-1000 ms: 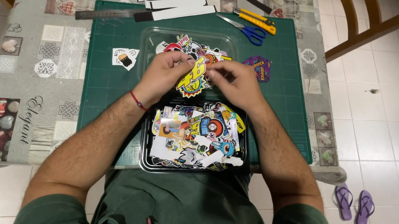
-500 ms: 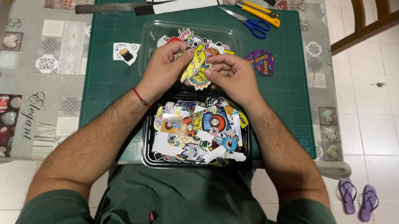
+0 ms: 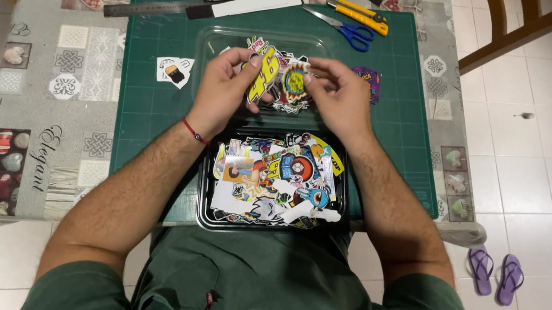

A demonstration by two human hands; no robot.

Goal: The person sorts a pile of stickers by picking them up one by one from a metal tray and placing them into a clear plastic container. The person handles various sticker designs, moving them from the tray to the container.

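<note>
While both hands pinch, left hand (image 3: 221, 89) holds yellow sticker (image 3: 263, 78), right hand (image 3: 337, 98) round sticker (image 3: 294, 81).

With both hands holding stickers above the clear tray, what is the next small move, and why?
Probably pull the two stickers apart and lay one down. The left hand pinches a yellow sticker, the right hand a round sticker; they touch or overlap above the clear tray. The black tray nearer the body is already heaped, so the clear tray seems the likelier spot.
</note>
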